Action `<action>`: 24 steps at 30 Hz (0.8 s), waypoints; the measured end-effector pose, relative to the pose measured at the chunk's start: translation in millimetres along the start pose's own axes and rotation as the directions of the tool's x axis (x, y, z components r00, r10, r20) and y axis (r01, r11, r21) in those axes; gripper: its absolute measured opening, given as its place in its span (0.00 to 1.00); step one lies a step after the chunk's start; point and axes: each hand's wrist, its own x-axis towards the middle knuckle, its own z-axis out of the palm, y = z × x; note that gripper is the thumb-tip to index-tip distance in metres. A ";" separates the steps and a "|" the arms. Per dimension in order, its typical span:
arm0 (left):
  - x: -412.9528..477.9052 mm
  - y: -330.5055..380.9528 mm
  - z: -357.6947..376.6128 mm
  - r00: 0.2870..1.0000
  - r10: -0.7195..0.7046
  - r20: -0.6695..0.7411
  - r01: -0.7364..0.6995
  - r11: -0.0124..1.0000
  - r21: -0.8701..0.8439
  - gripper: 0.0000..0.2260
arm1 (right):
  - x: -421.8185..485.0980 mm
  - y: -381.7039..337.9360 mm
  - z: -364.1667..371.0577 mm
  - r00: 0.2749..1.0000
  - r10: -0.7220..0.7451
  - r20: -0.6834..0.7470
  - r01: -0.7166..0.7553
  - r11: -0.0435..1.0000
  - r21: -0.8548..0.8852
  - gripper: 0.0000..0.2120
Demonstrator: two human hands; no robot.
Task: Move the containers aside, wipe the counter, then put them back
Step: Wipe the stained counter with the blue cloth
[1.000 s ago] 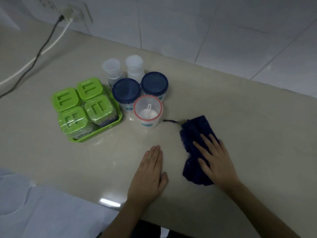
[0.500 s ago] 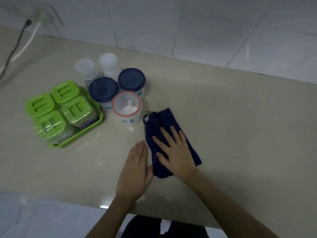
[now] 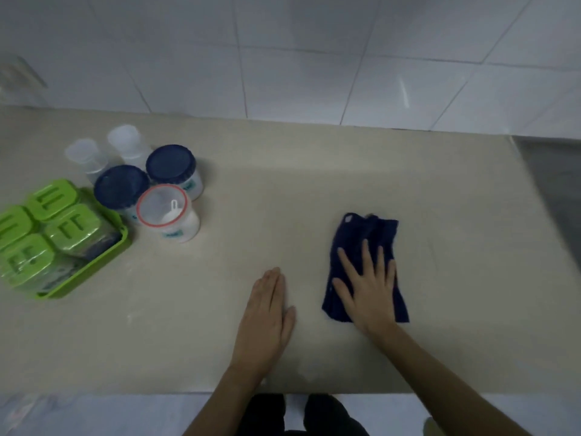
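A dark blue cloth (image 3: 358, 237) lies on the beige counter (image 3: 314, 171), right of centre. My right hand (image 3: 367, 287) presses flat on the cloth with fingers spread. Left of it, my left hand (image 3: 267, 313) rests palm down on the bare counter, fingers together, holding nothing. The containers stand grouped at the left: a green tray (image 3: 103, 262) with several green-lidded boxes (image 3: 70, 228), two blue-lidded jars (image 3: 171, 163), an open red-rimmed jar (image 3: 165, 212) with a white scoop inside, and two translucent cups (image 3: 125, 143).
A white tiled wall (image 3: 314, 58) backs the counter. The counter's right end drops off near a grey surface (image 3: 553, 190). The counter's front edge runs near the bottom, with a pale floor (image 3: 94, 413) below it.
My right hand has slid the cloth to the right, away from the jars and my left hand. The view has shifted right, so the containers now sit further left.
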 end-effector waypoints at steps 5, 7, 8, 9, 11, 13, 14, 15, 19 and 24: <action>2.6 12.3 10.8 0.997 -0.033 0.066 0.019 0.979 0.201 0.27 | -1.8 -12.8 13.8 0.962 -0.274 0.004 0.274 0.962 -0.019 0.25; 4.0 15.4 12.2 0.998 0.003 0.070 -0.020 0.968 0.251 0.28 | -10.0 10.0 10.3 0.945 -0.324 0.028 0.324 0.946 0.010 0.25; 6.7 22.2 12.2 0.997 0.023 0.072 -0.041 0.964 0.261 0.28 | -15.7 27.1 6.8 0.943 -0.332 0.033 0.331 0.943 0.023 0.25; 10.6 32.1 13.5 0.997 0.036 0.071 -0.053 0.966 0.254 0.28 | -23.7 48.4 2.8 0.948 -0.317 0.039 0.316 0.948 0.029 0.25; 19.9 53.5 17.0 0.999 0.021 0.027 -0.026 0.981 0.190 0.28 | -43.5 94.9 -5.5 0.972 -0.232 0.032 0.232 0.973 0.024 0.26; 32.6 79.6 28.0 1.000 0.006 -0.019 -0.004 0.994 0.105 0.27 | -66.2 149.5 -14.6 0.998 -0.066 0.013 0.066 0.997 0.043 0.27; 37.7 90.5 33.8 1.000 0.012 -0.023 -0.010 0.997 0.081 0.27 | -75.1 169.7 -19.1 1.000 0.021 0.004 -0.021 0.998 0.065 0.27; 42.2 102.1 42.6 0.999 0.032 -0.022 -0.030 0.998 0.064 0.27 | -82.5 184.4 -22.7 0.996 0.090 0.001 -0.090 0.993 0.073 0.28; 44.2 140.9 78.5 0.995 0.103 0.019 -0.104 0.993 0.061 0.26 | -81.5 184.2 -17.7 0.982 0.185 -0.036 -0.182 0.981 0.064 0.29; 37.7 147.1 83.9 0.995 0.084 0.047 -0.088 0.991 0.103 0.26 | -65.7 131.6 -1.8 0.991 -0.130 -0.039 0.131 0.991 0.030 0.26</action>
